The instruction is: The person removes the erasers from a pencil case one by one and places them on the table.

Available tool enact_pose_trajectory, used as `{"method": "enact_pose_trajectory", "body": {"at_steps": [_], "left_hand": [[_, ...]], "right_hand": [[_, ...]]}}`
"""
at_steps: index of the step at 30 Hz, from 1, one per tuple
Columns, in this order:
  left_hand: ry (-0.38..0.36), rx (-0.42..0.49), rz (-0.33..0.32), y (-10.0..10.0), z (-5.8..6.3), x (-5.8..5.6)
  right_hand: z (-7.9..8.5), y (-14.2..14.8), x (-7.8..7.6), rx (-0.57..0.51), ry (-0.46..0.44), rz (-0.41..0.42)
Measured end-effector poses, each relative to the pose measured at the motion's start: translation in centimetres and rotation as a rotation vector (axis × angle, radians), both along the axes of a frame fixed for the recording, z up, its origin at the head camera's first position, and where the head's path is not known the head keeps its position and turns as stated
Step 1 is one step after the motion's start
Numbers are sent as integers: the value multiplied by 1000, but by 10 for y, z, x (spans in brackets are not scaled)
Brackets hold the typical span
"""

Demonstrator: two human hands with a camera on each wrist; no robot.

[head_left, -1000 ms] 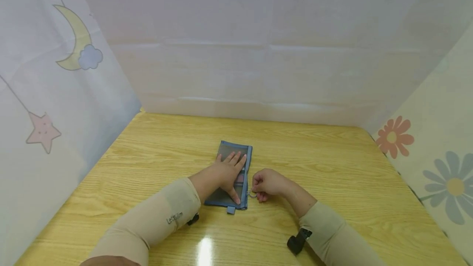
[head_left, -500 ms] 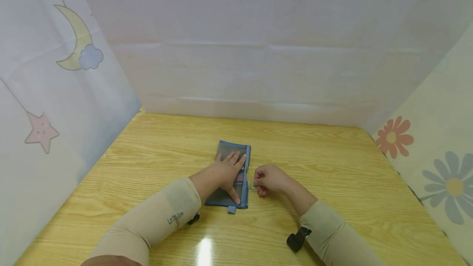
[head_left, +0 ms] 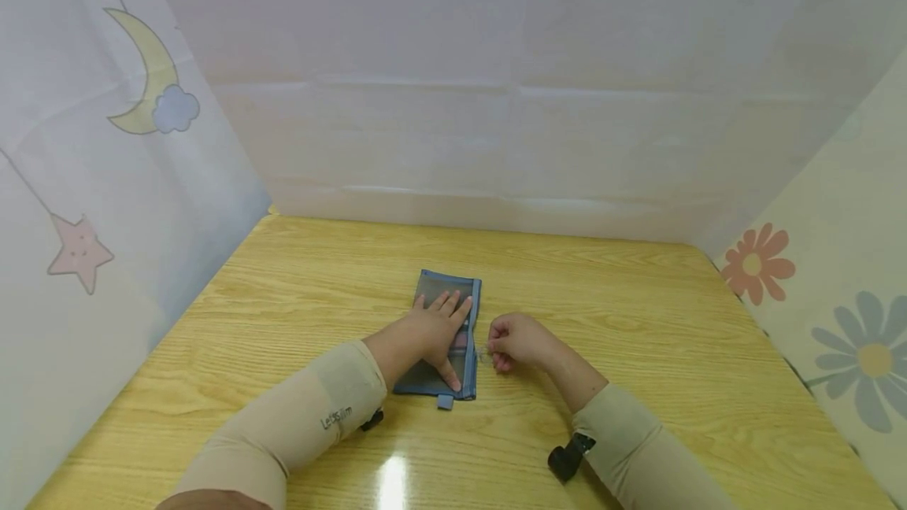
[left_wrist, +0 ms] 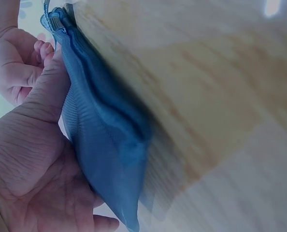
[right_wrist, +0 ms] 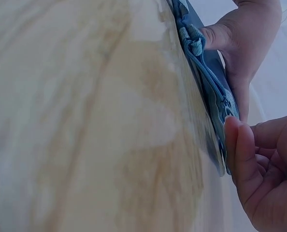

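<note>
A blue-edged mesh zip pouch [head_left: 442, 285] lies flat on the table, its zipper along the right side. My left hand [head_left: 434, 333] is spread across it with fingers straight, pressing it down. Pink and dark things, too dim to name, show through the mesh. To the right of the pouch, my right hand [head_left: 520, 343] pinches the ring-shaped zipper pull [head_left: 483, 355]. In the right wrist view, the zipper slider [right_wrist: 227, 106] sits just beyond my fingertips, and the zip edges look parted on the tab side of it. The left wrist view shows the pouch's bulging side.
The wooden table [head_left: 340, 258] spreads around the pouch. Printed sheets [head_left: 453, 148] rise behind it and at both sides. A small fabric tab [head_left: 445, 401] sticks out at the pouch's near end.
My right hand has moved slightly away from me along the zipper, taking the pull with it. My left hand stays on the pouch, which has shifted a touch left.
</note>
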State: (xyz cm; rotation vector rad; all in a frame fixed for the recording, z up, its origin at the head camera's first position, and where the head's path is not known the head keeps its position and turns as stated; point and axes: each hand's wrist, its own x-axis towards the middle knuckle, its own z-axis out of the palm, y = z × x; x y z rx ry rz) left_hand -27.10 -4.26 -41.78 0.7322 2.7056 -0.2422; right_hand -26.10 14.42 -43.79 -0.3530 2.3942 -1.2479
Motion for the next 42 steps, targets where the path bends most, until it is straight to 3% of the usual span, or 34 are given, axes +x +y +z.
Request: {"method": "enact_pose_trajectory", "body": {"at_steps": [12,27,42], "left_hand": [[-1,13,-4,0,1,1],[-55,84,-15,-3,4,-3],[-106,128,-43,-6,-2,-20]], "right_hand": [[-1,-2,-9,4,17,-63],[2,0,-11,3,-30,-7],[1,6,-13,-21,-17,84]]}}
